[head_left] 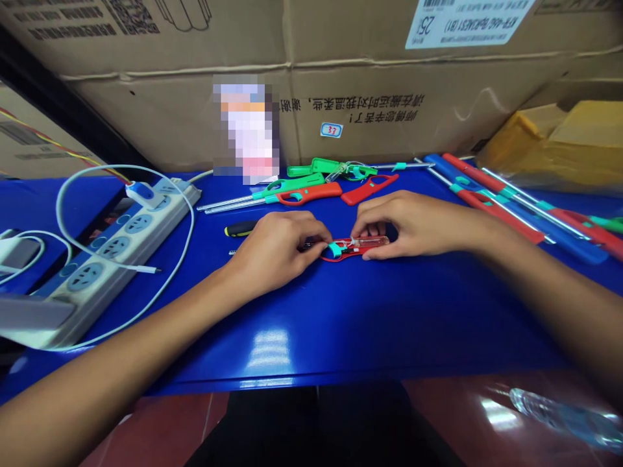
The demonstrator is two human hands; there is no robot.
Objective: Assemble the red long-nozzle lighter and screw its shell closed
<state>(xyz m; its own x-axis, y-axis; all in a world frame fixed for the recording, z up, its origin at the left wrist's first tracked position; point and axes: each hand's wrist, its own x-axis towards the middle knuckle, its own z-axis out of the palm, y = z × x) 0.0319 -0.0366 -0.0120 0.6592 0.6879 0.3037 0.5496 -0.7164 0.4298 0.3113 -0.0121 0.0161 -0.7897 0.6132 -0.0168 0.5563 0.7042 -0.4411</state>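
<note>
An opened red long-reach lighter lies in front of me, its teal trigger and clear fuel tank exposed. My left hand is closed, thumb and forefinger pinching at the lighter's front end beside the trigger. A metal tip pokes out left of that hand, the rest covered by it. My right hand grips the handle end between thumb and curled fingers, around the tank. Behind my left hand lies a black and yellow screwdriver handle, partly hidden.
Green lighter parts, a red and metal lighter and a red shell lie beyond my hands. More red and blue lighters sit right. A power strip with a white cable is left. Cardboard stands behind.
</note>
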